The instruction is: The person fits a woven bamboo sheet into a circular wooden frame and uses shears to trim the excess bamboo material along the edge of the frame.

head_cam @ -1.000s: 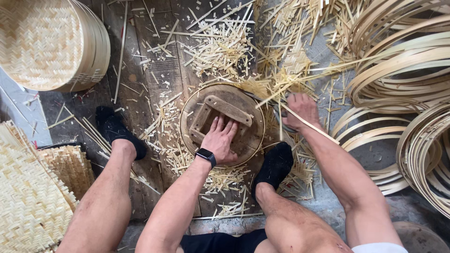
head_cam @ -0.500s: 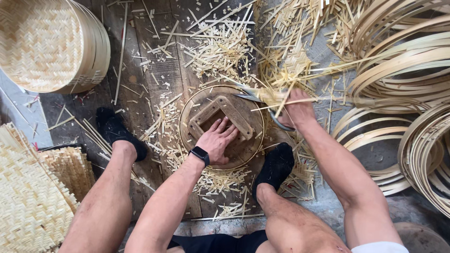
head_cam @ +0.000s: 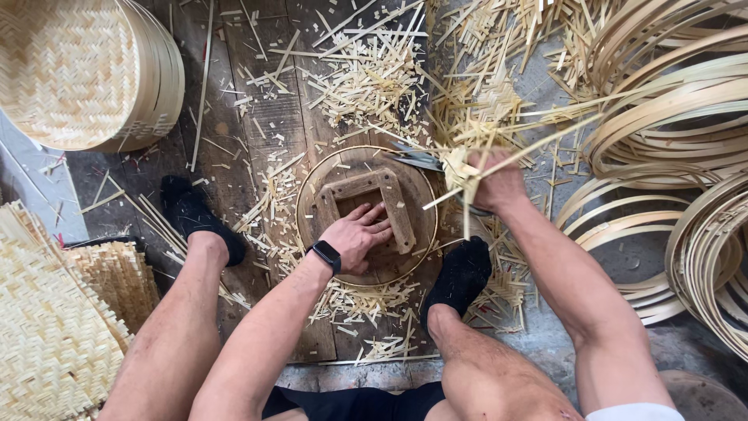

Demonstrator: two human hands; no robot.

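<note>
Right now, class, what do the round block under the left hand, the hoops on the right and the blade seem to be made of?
Round block: looks like worn, unfinished wood, brown and scuffed, under the left hand.
Hoops: probably split bamboo, pale smooth strips bent round.
Blade by the right hand: likely metal, dull grey.
</note>
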